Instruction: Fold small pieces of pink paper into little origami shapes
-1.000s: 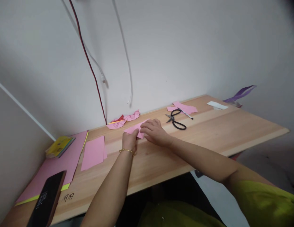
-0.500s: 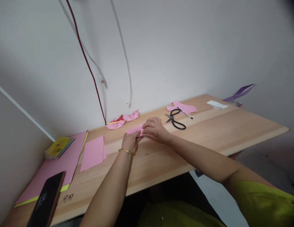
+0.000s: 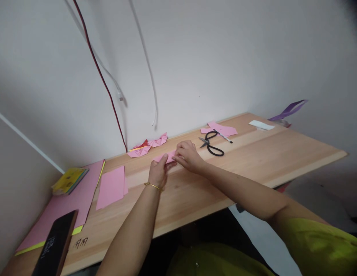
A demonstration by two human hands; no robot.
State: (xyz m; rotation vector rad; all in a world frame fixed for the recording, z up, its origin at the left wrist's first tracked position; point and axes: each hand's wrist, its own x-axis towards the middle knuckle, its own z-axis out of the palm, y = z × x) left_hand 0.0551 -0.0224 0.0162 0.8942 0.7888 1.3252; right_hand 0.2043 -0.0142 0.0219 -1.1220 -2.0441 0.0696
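Between my hands is a small piece of pink paper (image 3: pixel 164 158), held just over the wooden table (image 3: pixel 195 191). My left hand (image 3: pixel 158 170) grips its near left part, thumb on top and fingers underneath. Bent fingers of my right hand (image 3: pixel 190 156) pinch the paper's right end and partly cover it. Behind the paper, folded pink paper pieces (image 3: pixel 139 150) with a red and yellow bit lie against the wall. To the right of my right hand rest black-handled scissors (image 3: pixel 208 142), blades open, beside a pen (image 3: pixel 224 137).
Pink paper scraps (image 3: pixel 221 129) lie behind the scissors, a white strip (image 3: pixel 261 125) farther right. On the left are pink rectangles (image 3: pixel 111 188), a large pink sheet (image 3: pixel 60 214) over yellow, a yellow packet (image 3: pixel 68 180) and a black phone-like device (image 3: pixel 56 243). Cables (image 3: pixel 97 69) hang down the wall.
My left thumb has lifted and slid up along the paper. The right fingers have curled tighter at its right end. The whole view has shifted slightly.
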